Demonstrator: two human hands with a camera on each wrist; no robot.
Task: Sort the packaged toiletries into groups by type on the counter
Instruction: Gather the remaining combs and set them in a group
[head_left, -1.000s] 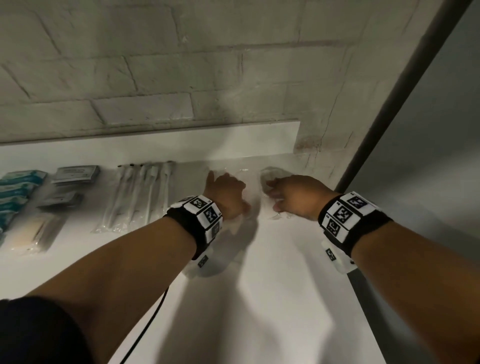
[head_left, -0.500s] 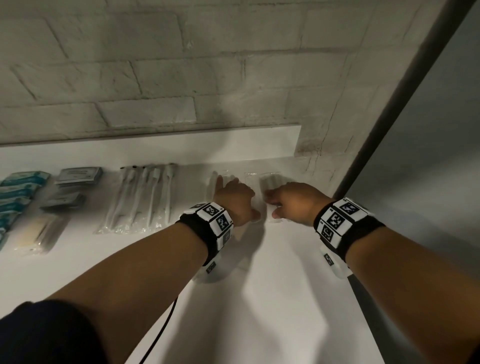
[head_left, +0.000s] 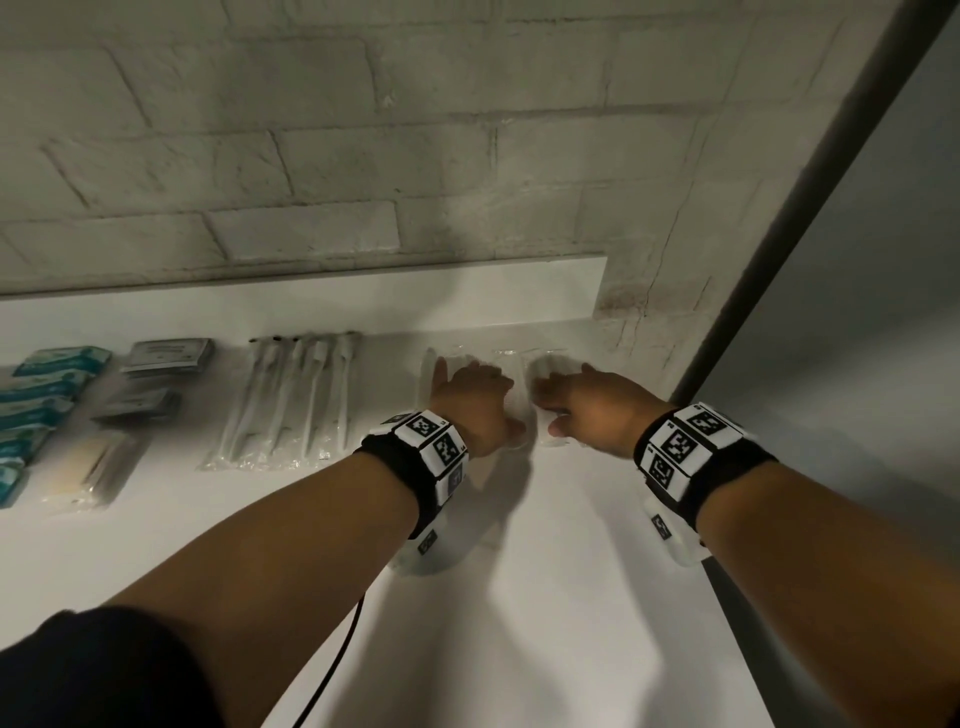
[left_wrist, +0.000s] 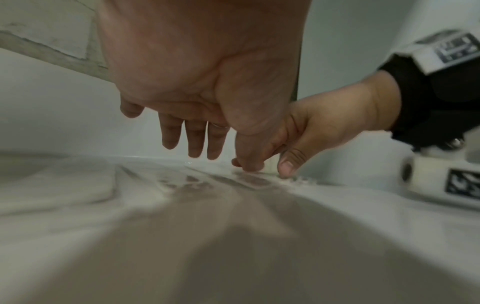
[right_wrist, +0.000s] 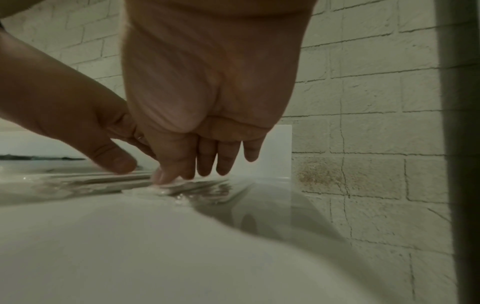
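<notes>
Both hands lay on clear packets at the counter's back edge, near its right end. The left hand (head_left: 475, 402) rested palm down with fingers (left_wrist: 193, 142) straight and slightly spread, its thumb tip pressing the plastic of the left clear packet (head_left: 454, 361). The right hand (head_left: 592, 408) sat just beside it, fingers (right_wrist: 223, 158) extended downward onto the right clear packet (head_left: 545, 366), thumb tip pressed to the film; neither hand was curled round anything. The two thumbs almost met over the gap between the packets, which lay flat side by side against the low white upstand (head_left: 363, 296).

Farther left along the back edge lay a row of long bagged toothbrushes (head_left: 291, 400), then grey sachets (head_left: 156, 379), a pale flat packet (head_left: 88, 467) nearer the front, and teal packs (head_left: 36, 405) at the left end, each kind in its own group. The counter (head_left: 519, 623) was white, and a brick wall (head_left: 363, 130) rose behind it. Each wrist wore a black band with square-coded markers, left (head_left: 423, 452) and right (head_left: 685, 452). A black cable (head_left: 337, 660) hung under the left forearm.
</notes>
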